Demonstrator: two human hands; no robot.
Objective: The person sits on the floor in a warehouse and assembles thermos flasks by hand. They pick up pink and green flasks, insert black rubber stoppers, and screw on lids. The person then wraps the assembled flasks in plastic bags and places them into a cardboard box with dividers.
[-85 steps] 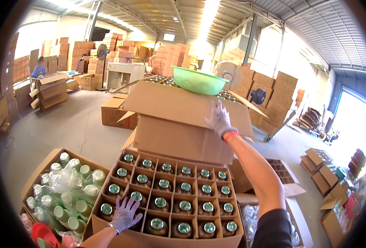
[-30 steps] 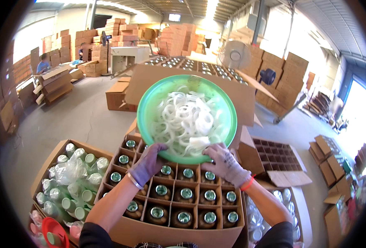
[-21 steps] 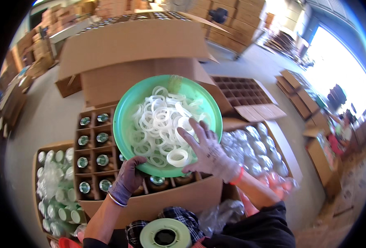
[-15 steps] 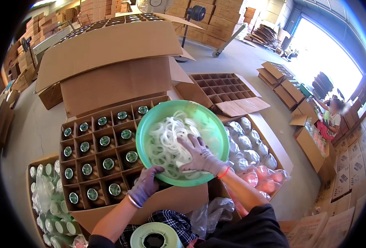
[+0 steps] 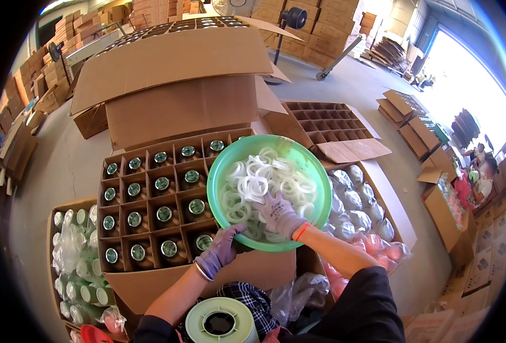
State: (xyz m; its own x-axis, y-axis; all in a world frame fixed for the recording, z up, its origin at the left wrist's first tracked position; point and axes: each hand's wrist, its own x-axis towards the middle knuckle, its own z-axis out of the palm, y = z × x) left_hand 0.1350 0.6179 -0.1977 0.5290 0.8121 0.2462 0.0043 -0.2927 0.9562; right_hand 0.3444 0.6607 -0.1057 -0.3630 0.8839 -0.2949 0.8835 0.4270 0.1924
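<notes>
A round green plastic basin (image 5: 317,166) full of translucent white rings (image 5: 262,176) sits over the right part of a divided carton. My left hand (image 5: 221,251), in a grey-purple glove, is closed on the basin's near-left rim. In the same kind of glove, my right hand (image 5: 281,215) reaches over the near-right rim into the rings. Its fingers are apart among them, and their tips are partly covered. Glass jars with shiny round tops (image 5: 164,214) stand upright in the carton's cells (image 5: 150,197), left of the basin.
At the lower left, a carton holds greenish cups (image 5: 84,268) and clear plastic. Silver-wrapped round pieces (image 5: 353,200) and pink bagged ones (image 5: 376,246) fill a box on the right. A pale green spool (image 5: 196,323) stands close to me. Another person (image 5: 484,183) sits far right.
The whole view has shifted, so the scene sits farther right. My right hand's fingers have dug deeper into the rings, which have been stirred about. My left hand stays on the rim.
</notes>
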